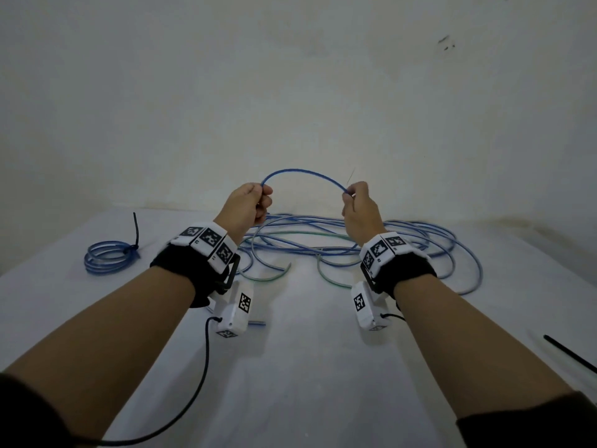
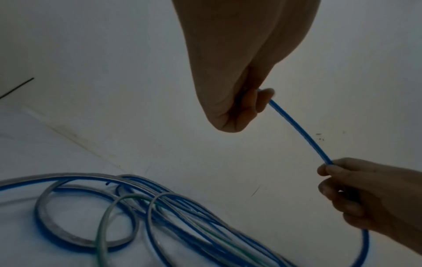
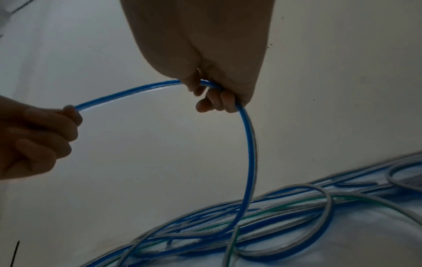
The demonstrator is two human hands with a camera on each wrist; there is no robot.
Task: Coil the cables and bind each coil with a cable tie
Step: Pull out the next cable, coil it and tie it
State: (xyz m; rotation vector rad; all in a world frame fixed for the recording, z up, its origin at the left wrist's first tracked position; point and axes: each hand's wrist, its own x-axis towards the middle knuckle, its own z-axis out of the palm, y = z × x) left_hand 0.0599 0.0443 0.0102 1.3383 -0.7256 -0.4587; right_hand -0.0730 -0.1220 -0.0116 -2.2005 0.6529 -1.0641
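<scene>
Head view: blue cable (image 1: 303,172) arcs (lifted) between both hands' pinching fingers (image 1: 265,190).

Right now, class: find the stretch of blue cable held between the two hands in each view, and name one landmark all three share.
Head: blue cable arches centre, between left hand and right hand.
Left wrist: runs diagonally, centre to lower right.
Right wrist: curves from left edge to upper centre.
Shared landmark: the loose cable pile on the table.
</scene>
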